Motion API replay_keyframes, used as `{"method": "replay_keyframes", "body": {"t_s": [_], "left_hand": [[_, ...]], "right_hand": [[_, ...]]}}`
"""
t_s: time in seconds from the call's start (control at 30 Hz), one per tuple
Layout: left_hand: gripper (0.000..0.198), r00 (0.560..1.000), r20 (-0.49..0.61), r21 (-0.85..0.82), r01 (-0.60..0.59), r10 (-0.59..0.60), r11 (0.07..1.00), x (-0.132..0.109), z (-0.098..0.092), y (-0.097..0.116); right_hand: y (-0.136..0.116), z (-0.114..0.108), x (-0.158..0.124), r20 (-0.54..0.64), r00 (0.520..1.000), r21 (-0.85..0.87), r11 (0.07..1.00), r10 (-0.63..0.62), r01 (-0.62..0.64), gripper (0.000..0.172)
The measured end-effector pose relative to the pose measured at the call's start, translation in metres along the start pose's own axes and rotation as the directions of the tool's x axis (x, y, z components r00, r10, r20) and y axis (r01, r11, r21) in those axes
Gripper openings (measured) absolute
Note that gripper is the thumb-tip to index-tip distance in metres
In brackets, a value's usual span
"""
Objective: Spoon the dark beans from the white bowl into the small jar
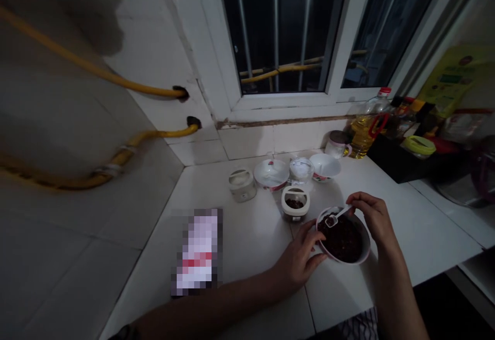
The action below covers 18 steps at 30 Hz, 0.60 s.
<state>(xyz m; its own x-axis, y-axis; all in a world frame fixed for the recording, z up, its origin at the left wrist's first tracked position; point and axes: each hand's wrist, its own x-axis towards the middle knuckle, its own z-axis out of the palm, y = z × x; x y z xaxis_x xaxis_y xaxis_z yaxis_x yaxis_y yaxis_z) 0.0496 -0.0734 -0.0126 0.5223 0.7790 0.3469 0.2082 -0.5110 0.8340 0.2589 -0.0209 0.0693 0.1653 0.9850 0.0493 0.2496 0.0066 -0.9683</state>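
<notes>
A white bowl holds a dark brown, moist-looking mass. Its left rim is gripped by my left hand, thumb low on the side and fingers at the edge. Between the fingertips of my right hand is the handle of a small white spoon, whose tip rests over the brown mass near the bowl's far left side and carries a little of it. Just beyond my left hand stands a clear seasoning jar with a white rim and dark contents.
Behind are another lidded jar, a patterned bowl, a small container of white stuff and a second bowl. An oil bottle and a black box line the right wall side. A blurred phone-like object lies left.
</notes>
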Motion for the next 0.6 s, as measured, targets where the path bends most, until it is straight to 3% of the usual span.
{"method": "replay_keyframes", "body": {"t_s": [0.3, 0.43, 0.53, 0.6], "left_hand": [[0.028, 1.000, -0.002, -0.002, -0.006, 0.006, 1.000, -0.002, 0.002, -0.003], [0.028, 1.000, -0.003, -0.003, -0.006, 0.006, 1.000, -0.003, 0.001, -0.003], [0.028, 1.000, 0.003, 0.004, -0.007, 0.006, 1.000, -0.003, 0.001, -0.004], [0.027, 1.000, 0.007, 0.009, -0.005, 0.005, 1.000, -0.003, 0.001, -0.004]], "right_hand": [[-0.006, 0.007, 0.000, -0.067, 0.998, 0.096, 0.995, -0.005, 0.012, 0.011], [-0.016, 0.020, -0.004, -0.028, 0.998, 0.108, 0.992, -0.060, 0.062, 0.017], [-0.022, 0.032, -0.009, -0.001, 0.980, -0.004, 0.980, -0.201, 0.201, 0.019], [-0.024, 0.039, -0.011, 0.044, 0.923, -0.158, 0.910, -0.382, 0.384, 0.017]]}}
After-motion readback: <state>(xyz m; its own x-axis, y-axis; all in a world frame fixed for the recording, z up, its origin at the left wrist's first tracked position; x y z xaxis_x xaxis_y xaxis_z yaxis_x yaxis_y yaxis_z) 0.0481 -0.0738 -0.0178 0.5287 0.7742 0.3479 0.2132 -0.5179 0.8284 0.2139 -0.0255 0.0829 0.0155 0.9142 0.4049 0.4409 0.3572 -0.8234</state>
